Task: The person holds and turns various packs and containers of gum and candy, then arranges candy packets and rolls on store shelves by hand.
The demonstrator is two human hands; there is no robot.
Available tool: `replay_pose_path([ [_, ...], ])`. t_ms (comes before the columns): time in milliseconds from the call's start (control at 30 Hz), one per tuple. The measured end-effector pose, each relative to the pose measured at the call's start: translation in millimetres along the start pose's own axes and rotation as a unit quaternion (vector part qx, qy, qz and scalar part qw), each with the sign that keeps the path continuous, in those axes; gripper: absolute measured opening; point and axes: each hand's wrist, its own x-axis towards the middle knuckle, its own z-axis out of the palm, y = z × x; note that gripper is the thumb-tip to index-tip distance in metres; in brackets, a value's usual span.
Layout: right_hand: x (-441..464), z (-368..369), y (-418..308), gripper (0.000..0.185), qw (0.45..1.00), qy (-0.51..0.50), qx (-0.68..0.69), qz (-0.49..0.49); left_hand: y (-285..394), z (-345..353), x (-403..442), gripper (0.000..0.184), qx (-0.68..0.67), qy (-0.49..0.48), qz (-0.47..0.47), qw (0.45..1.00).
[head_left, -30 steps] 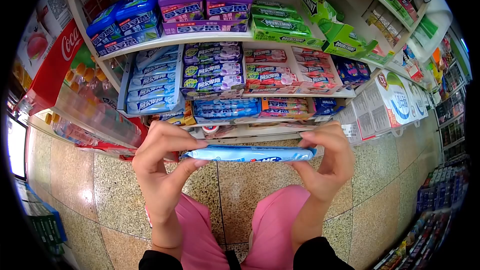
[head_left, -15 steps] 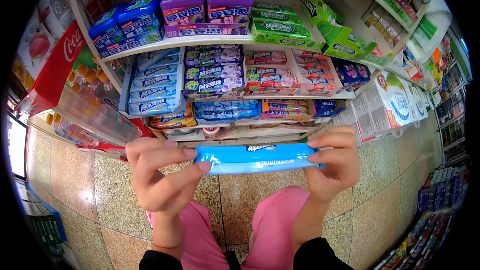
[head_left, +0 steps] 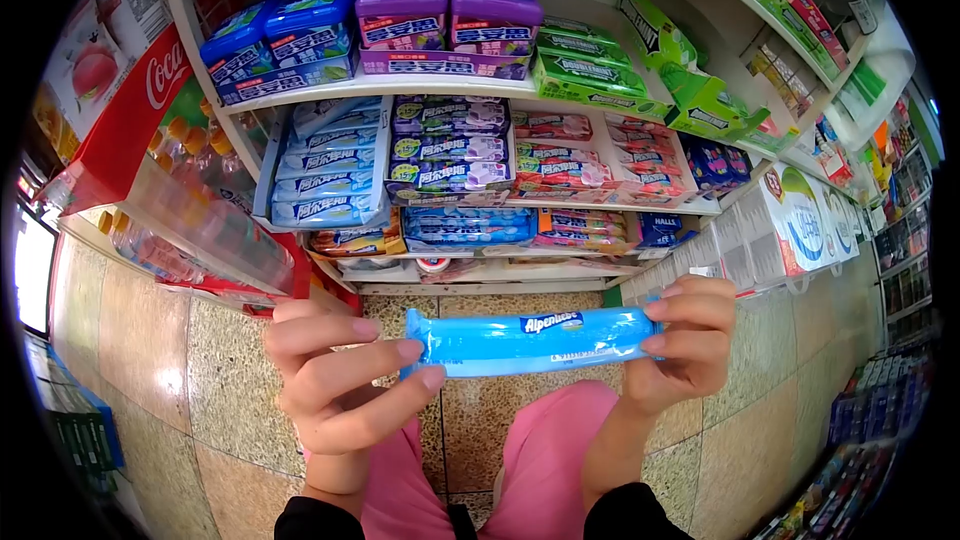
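A light-blue candy stick pack (head_left: 530, 340) with an "Alpenliebe" label is held level in front of the shelves. My left hand (head_left: 345, 380) grips its left end between the fingertips and thumb. At the opposite end, my right hand (head_left: 685, 345) pinches the wrapper between thumb and fingers. Beyond the pack, similar pale-blue packs fill a display box (head_left: 258, 205) on the middle shelf. Purple packs (head_left: 450, 148) and red-pink packs (head_left: 560, 165) lie in the boxes to its right.
Blue tubs (head_left: 310, 15), purple tubs (head_left: 490, 15) and green Doublemint boxes (head_left: 600, 85) stand on the shelf above. A red Coca-Cola rack (head_left: 130, 120) with bottles is at left. White cartons (head_left: 790, 220) stand at right, over a tiled floor (head_left: 240, 370).
Both hands and the pack have moved slightly down and to the right in view. The pack has turned so more of its label shows. The shelves have shifted a little rightward.
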Motion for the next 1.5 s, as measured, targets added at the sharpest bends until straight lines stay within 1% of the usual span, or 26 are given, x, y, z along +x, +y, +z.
replay_pose_path([
  [200, -1.1, 2.0, 0.9, 0.023, 1.0, 0.002, 0.003, -0.002, -0.5, 0.8, 0.5, 0.025, 0.006, -0.012, -0.004, 1.0],
  [433, -1.4, 1.3, 1.5, 0.024, 1.0, -0.009, 0.003, -0.003, 3.1, 6.3, 2.4, 0.028, 0.05, -0.032, -0.024, 0.998],
  [600, -0.9, 1.1, 2.6, 0.017, 1.0, -0.018, 0.011, -0.018, 3.8, 7.1, 4.7, 0.027, 0.063, -0.046, -0.03, 0.997],
  [733, 3.0, 3.2, 1.0, 0.011, 0.998, -0.035, 0.015, -0.044, 2.7, 11.2, 3.7, 0.027, 0.066, -0.031, -0.031, 0.997],
  [833, 3.9, 4.5, -3.0, 0.013, 0.999, -0.042, -0.008, -0.032, 2.8, 10.9, 4.8, 0.027, 0.066, -0.031, -0.033, 0.997],
  [933, 2.0, 6.0, -6.7, 0.015, 0.996, -0.053, -0.072, 0.008, 3.3, 10.0, 5.1, 0.027, 0.071, -0.033, -0.036, 0.996],
  [1033, 1.9, 6.7, -6.8, 0.018, 0.996, -0.051, -0.067, 0.013, 4.1, 8.5, 5.3, 0.027, 0.075, -0.038, -0.035, 0.996],
  [1133, 0.9, 4.8, -3.9, 0.021, 0.999, -0.046, -0.025, -0.003, 4.2, 7.3, 5.5, 0.028, 0.075, -0.041, -0.033, 0.996],
  [1333, 0.7, 8.0, -3.3, 0.018, 0.999, -0.025, -0.025, -0.001, 3.8, 4.7, 4.1, 0.03, 0.073, -0.04, -0.03, 0.996],
  [1500, 1.1, 7.1, -2.1, 0.019, 0.999, -0.027, -0.025, -0.003, 2.1, 6.5, 1.7, 0.028, 0.066, -0.024, -0.037, 0.997],
])
